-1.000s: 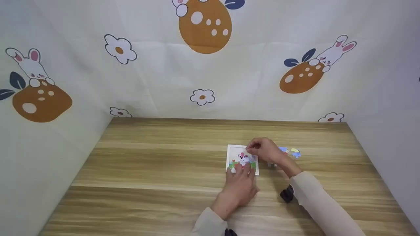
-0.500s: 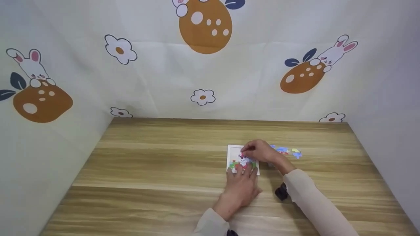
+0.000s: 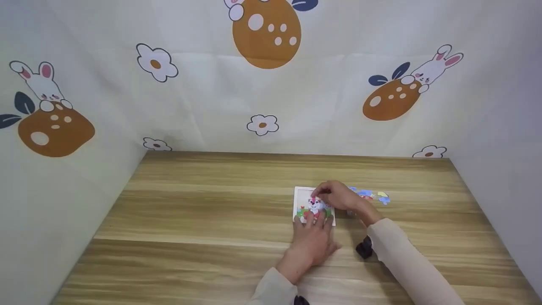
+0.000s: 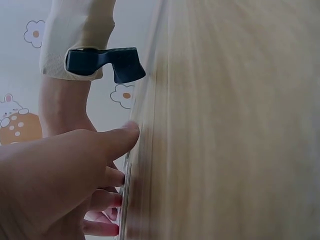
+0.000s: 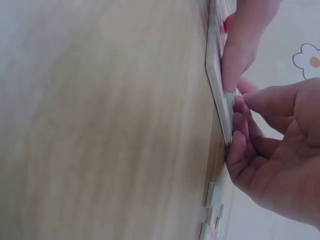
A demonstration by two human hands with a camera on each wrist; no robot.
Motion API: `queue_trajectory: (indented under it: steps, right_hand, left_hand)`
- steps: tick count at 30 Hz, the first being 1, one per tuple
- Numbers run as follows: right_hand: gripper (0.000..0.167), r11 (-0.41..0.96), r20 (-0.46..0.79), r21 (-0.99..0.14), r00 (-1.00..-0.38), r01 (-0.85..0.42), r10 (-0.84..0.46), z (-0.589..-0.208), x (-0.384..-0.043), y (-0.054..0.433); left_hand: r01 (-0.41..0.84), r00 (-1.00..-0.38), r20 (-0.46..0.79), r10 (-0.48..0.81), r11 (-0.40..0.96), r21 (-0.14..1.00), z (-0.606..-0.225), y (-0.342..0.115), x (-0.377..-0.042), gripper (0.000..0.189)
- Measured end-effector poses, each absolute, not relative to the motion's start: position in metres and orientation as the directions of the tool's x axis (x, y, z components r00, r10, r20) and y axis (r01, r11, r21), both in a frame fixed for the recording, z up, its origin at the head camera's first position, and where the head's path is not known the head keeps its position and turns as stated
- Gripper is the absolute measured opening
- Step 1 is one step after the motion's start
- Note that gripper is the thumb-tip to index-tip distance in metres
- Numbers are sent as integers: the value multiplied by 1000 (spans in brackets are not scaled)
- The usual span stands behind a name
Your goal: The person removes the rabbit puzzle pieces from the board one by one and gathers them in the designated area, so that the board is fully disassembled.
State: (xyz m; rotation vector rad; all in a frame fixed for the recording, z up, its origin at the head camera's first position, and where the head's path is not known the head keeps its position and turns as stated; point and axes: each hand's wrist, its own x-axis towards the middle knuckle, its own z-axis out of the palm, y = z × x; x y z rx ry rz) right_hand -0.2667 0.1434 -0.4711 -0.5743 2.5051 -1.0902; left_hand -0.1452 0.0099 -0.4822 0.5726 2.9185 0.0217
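Head view: I've got white rectangular tray holding flat cartoon puzzle pieces; left hand spread on it, six o'clock; right hand two o'clock, can't tell if pinching.

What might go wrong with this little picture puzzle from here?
The right hand works close against the placed pieces, so it might knock one out of line. The left hand rests on the lower part of the puzzle board; an uneven push might slide it across the table. Loose pieces lie near the right hand, which might scatter them.
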Motion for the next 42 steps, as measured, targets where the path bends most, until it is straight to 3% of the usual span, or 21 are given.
queue_trajectory:
  steps: [12,22,29,42]
  right_hand:
    - [31,621,-94,-734,-865,-275,-494,-472,-264,142]
    - [19,610,-172,-776,-875,-163,-452,-473,-260,138]
    - [21,578,-165,-801,-871,-156,-463,-473,-260,141]
    - [17,552,-39,-799,-896,-237,-442,-460,-262,161]
  left_hand:
    - [354,-918,-166,360,933,69,-481,11,-145,73]
    - [362,-915,-174,364,931,46,-481,10,-146,75]
    - [369,-911,-186,367,929,22,-480,10,-145,75]
    - [362,-912,-191,362,931,37,-480,10,-146,76]
